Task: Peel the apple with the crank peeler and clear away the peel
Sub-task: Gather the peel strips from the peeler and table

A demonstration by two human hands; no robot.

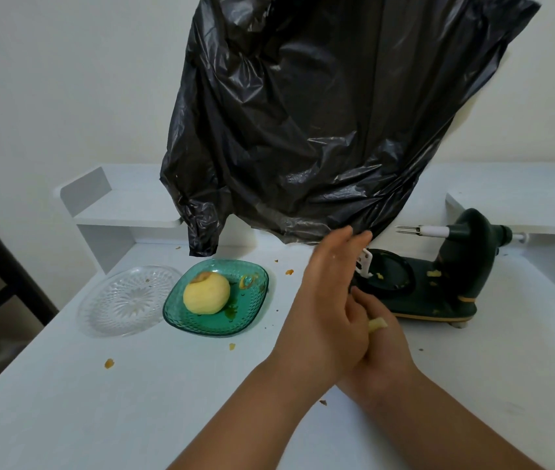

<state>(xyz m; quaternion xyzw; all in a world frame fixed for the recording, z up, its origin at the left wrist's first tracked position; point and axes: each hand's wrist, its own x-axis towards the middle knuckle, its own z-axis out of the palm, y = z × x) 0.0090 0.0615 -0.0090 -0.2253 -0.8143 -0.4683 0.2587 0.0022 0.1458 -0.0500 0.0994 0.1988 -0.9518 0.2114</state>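
The peeling is done: the apple (206,292), stripped to pale flesh, sits on the green dish (252,320) left of centre, and the crank peeler (452,283) at the right of the frame stands with bare prongs. The step in hand looks like clearing the peel. Both hands meet at centre right, just in front of the peeler. The left hand (328,300) lies on top, its fingers (344,242) straight and together, reaching up toward the hem of the black bag (320,113) that hangs in the upper middle; whether they touch it I cannot tell. The right hand (384,351) is beneath, fingers loosely extended, with a pale scrap of peel (378,324) stuck to one; it holds nothing firmly. Next, I judge, the scrap must be brushed off into the bag, then the crumbs scattered on the bench (99,401) gathered.
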